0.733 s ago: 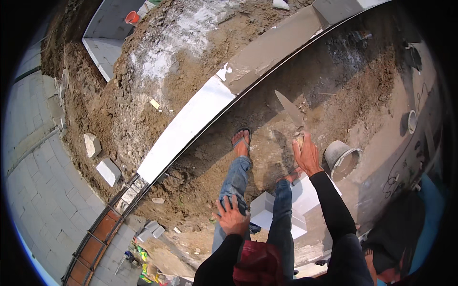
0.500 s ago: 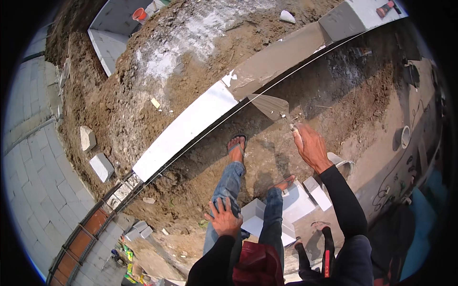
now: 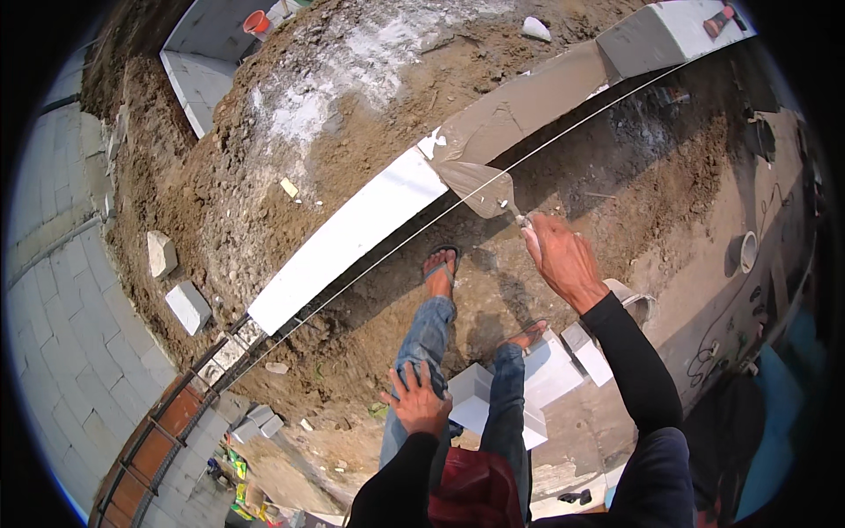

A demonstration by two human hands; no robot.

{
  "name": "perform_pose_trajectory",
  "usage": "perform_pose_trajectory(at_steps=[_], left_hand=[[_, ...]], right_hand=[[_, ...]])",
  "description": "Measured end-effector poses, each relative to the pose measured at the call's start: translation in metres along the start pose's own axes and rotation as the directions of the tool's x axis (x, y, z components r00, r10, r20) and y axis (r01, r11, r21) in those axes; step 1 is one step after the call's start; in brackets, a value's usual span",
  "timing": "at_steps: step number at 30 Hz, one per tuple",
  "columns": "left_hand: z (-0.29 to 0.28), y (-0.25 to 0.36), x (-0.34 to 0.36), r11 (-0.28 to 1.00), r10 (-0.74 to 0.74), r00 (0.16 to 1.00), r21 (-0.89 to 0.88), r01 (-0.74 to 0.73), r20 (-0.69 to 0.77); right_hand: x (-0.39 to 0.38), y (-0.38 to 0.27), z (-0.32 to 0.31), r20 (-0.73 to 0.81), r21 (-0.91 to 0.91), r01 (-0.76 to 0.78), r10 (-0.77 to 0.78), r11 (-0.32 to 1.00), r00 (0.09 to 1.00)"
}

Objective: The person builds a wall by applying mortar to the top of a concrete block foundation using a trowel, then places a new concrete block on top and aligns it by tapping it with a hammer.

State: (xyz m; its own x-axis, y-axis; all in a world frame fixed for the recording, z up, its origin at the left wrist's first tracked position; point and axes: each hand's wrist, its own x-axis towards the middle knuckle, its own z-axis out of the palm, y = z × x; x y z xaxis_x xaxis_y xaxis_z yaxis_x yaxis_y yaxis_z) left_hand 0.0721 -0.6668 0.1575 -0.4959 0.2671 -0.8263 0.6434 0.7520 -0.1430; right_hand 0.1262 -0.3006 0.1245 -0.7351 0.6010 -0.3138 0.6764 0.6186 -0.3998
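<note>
My right hand (image 3: 566, 262) is closed round the handle of a pointed trowel (image 3: 480, 187), whose blade is smeared with grey mortar. The blade's tip reaches the edge of the wall, where a long white block (image 3: 348, 242) meets a bed of wet grey mortar (image 3: 528, 101). A taut white string (image 3: 590, 119) runs along the near side of the wall and passes over the blade in this view. On my left knee, over the jeans, rests my left hand (image 3: 420, 403), fingers spread and holding nothing.
A block with a mortar-grey end (image 3: 647, 42) stands at the far right with a red-and-black tool (image 3: 717, 22) on it. White blocks (image 3: 554, 365) lie by my feet. Steel bars (image 3: 158, 431) extend at lower left. A bucket (image 3: 748, 253) sits at right.
My right hand and the trowel have moved left and slightly up, bringing the blade onto the mortar's edge. My left hand stays on the knee. Another person's legs at the bottom have left view.
</note>
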Motion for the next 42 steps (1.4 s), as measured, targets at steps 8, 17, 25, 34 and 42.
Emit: perform_pose_trajectory(at_steps=[8, 17, 25, 34, 42], left_hand=[[0.005, -0.006, 0.004, 1.000, -0.011, 1.000, 0.000, 0.011, 0.013], [0.008, 0.001, 0.006, 1.000, 0.017, 1.000, 0.011, -0.017, 0.006], [0.008, -0.005, 0.009, 0.997, 0.059, 0.997, 0.045, -0.057, -0.043], [0.002, -0.007, 0.015, 0.992, 0.090, 0.993, 0.094, -0.084, -0.070], [-0.006, 0.002, 0.018, 0.987, 0.115, 0.992, 0.124, -0.106, -0.062]], right_hand=[[0.067, 0.016, -0.019, -0.174, -0.096, -0.017, 0.000, 0.995, 0.985], [0.078, 0.072, -0.018, -0.263, 0.344, -0.311, 0.409, 0.886, 0.874], [0.008, -0.045, 0.044, -0.094, 0.286, -0.094, 0.126, 0.954, 0.988], [0.098, 0.136, -0.059, -0.484, -0.214, -0.159, 0.037, 0.964, 0.875], [0.084, 0.190, -0.041, -0.307, 0.283, -0.348, 0.429, 0.893, 0.850]])
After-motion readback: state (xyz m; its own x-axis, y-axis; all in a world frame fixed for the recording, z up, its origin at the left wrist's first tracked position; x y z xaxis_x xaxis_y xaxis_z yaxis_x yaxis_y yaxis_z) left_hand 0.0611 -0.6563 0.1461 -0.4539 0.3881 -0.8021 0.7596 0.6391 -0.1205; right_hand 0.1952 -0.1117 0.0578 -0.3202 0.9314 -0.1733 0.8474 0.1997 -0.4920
